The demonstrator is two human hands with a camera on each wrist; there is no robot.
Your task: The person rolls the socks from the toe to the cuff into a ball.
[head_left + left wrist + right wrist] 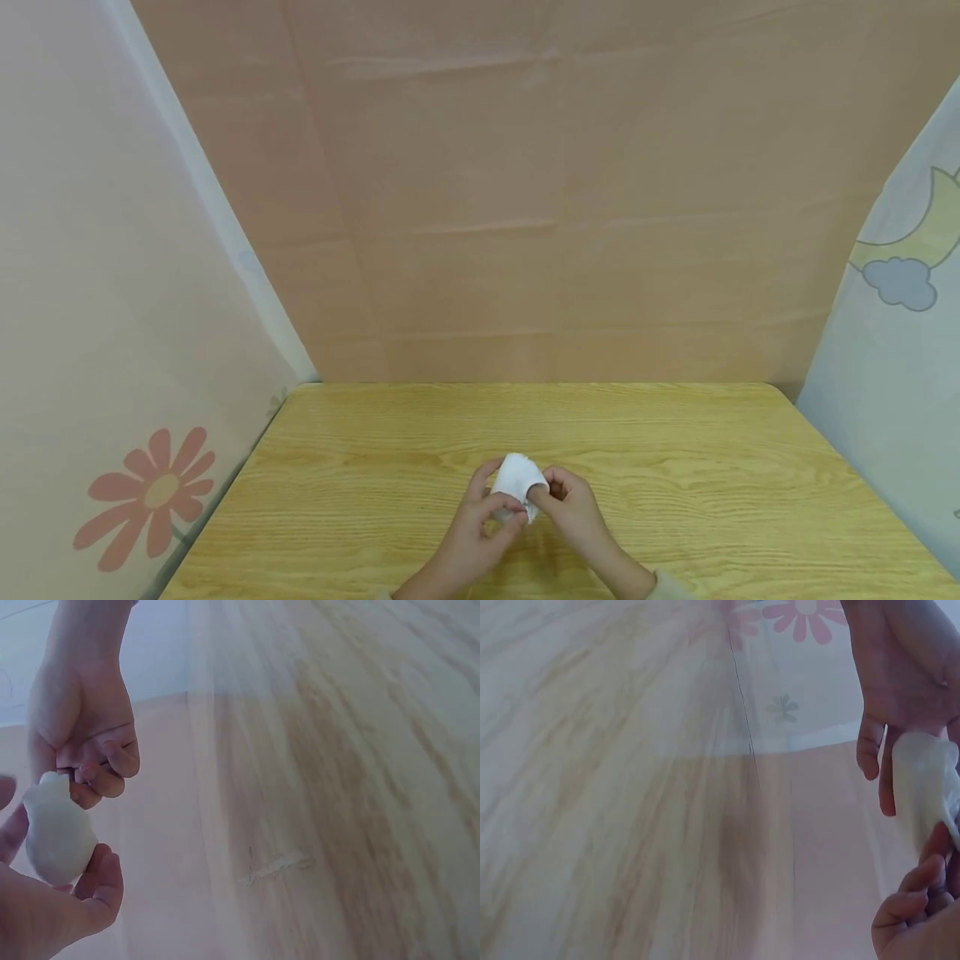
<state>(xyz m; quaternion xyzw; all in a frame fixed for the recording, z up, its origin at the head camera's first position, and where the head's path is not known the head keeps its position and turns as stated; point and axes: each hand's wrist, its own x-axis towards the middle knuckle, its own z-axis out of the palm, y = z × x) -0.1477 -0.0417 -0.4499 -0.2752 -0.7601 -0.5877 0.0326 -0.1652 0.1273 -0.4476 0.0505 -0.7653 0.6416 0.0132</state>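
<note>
A soft white cloth bundle (516, 474), rounded with a rough-looking edge and an opening on its right side, is held between both hands above the table. My left hand (474, 527) grips it from the left, fingers round the far side and near edge. On the other side my right hand (577, 510) pinches the rim of the opening, a digit reaching inside. In the left wrist view the bundle (60, 832) looks smooth and bulging, with a small knob at its top. The right wrist view shows the cloth (919, 784) draped between the two hands.
A wood-grain table (360, 467) lies under the hands. Behind it hangs a creased pinkish-tan sheet (465, 208). Pale printed cloths flank it, with a red flower (153, 500) on the left and a moon and blue cloud (900, 283) on the right.
</note>
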